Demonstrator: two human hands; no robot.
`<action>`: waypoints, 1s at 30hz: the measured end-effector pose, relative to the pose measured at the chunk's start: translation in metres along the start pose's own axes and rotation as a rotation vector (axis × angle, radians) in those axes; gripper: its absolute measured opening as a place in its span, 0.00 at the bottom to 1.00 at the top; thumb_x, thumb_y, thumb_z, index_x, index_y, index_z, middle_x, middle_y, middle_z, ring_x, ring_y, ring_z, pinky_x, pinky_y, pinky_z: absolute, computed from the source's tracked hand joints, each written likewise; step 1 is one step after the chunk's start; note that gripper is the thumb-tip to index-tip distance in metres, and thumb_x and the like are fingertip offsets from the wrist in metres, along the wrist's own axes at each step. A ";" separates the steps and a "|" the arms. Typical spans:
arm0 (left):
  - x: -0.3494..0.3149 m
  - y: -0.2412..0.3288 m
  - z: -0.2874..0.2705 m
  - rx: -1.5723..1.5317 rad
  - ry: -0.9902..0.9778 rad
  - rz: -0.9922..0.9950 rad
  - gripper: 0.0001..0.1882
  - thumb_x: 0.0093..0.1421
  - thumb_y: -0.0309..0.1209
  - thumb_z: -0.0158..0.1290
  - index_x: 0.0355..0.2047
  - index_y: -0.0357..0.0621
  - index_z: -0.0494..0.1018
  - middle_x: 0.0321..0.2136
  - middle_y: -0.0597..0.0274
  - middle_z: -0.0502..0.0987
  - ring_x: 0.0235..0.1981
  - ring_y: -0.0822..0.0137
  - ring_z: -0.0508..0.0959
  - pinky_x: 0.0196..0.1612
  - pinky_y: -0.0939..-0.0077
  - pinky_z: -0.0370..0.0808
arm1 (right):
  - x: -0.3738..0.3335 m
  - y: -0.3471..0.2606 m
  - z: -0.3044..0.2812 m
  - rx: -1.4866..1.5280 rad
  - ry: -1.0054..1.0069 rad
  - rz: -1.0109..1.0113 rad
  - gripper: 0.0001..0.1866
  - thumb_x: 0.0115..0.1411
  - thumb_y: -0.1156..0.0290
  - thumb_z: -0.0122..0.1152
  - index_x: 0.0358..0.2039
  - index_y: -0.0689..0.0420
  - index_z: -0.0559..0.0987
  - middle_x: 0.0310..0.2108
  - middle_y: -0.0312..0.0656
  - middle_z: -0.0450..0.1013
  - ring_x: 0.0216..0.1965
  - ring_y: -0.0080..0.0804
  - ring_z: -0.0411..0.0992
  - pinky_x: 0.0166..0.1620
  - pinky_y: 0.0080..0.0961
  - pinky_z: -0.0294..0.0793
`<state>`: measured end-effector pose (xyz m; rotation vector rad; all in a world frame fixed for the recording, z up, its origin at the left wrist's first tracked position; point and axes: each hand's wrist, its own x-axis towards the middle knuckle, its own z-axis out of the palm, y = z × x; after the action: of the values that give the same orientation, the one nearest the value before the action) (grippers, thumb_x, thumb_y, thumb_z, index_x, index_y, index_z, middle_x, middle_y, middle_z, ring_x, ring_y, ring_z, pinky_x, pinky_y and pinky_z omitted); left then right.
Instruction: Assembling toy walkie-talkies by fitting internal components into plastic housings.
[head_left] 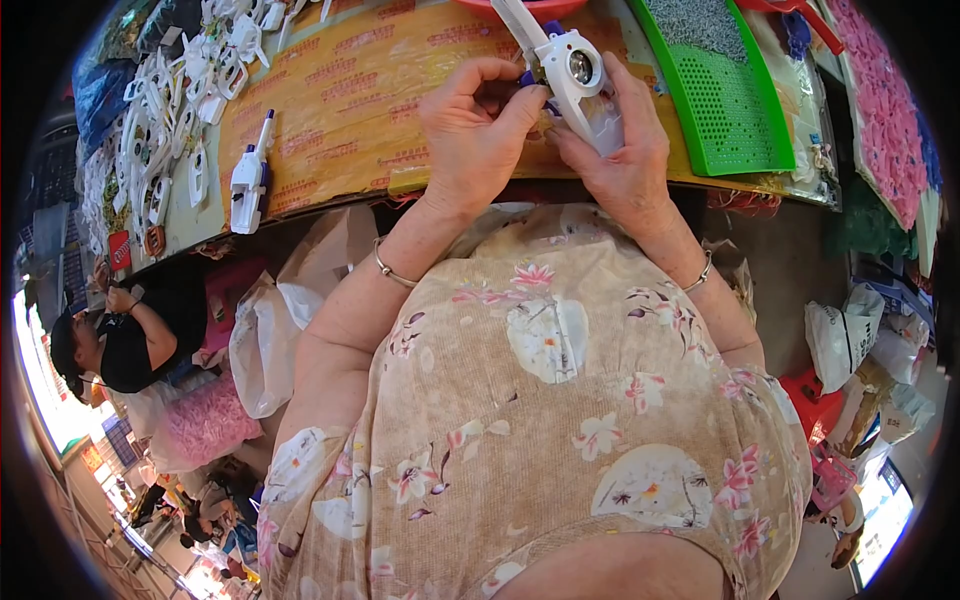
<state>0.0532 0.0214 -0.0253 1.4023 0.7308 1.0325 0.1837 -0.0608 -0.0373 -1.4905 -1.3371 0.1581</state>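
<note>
Both hands are at a white plastic toy body (570, 80) with a round clear lens and purple parts, raised over the table's near edge. My right hand (632, 145) grips its right side and lower end, thumb and fingers around it. With thumb and forefinger pinched together, my left hand (470, 135) touches the toy's left side beside a small purple part (527, 78). The fingertips partly hide that part. A similar white toy (247, 185) with purple trim lies by the table edge to the left, apart from my hands.
Many loose white plastic shells (165, 110) are heaped at the left. A green perforated tray (725, 105) holding small grey metal pieces stands right of my hands. Behind the toy is a red bowl (545, 8). Pink pieces fill a container (880, 90) at far right. Another person (135, 335) sits at left.
</note>
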 end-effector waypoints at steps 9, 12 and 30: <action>0.001 -0.003 0.001 0.199 0.021 0.127 0.10 0.51 0.23 0.58 0.33 0.35 0.71 0.23 0.66 0.75 0.23 0.80 0.71 0.26 0.85 0.70 | -0.001 0.001 0.001 -0.038 0.015 -0.029 0.39 0.40 0.75 0.69 0.55 0.65 0.64 0.44 0.50 0.68 0.44 0.42 0.69 0.47 0.29 0.69; 0.004 -0.005 0.003 0.198 0.005 0.146 0.10 0.51 0.23 0.58 0.33 0.35 0.71 0.23 0.66 0.75 0.22 0.79 0.71 0.26 0.84 0.70 | 0.000 0.001 0.001 -0.046 0.025 -0.028 0.39 0.41 0.75 0.68 0.55 0.65 0.64 0.44 0.50 0.67 0.44 0.42 0.69 0.47 0.29 0.69; -0.007 0.004 0.010 0.257 0.074 0.330 0.17 0.46 0.22 0.61 0.33 0.38 0.65 0.20 0.63 0.73 0.18 0.74 0.73 0.23 0.81 0.71 | -0.003 0.001 -0.001 0.083 0.077 -0.022 0.39 0.40 0.76 0.70 0.54 0.69 0.63 0.44 0.51 0.68 0.43 0.40 0.69 0.46 0.28 0.69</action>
<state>0.0592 0.0103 -0.0219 1.7552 0.7189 1.2851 0.1836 -0.0640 -0.0390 -1.3986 -1.2700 0.1389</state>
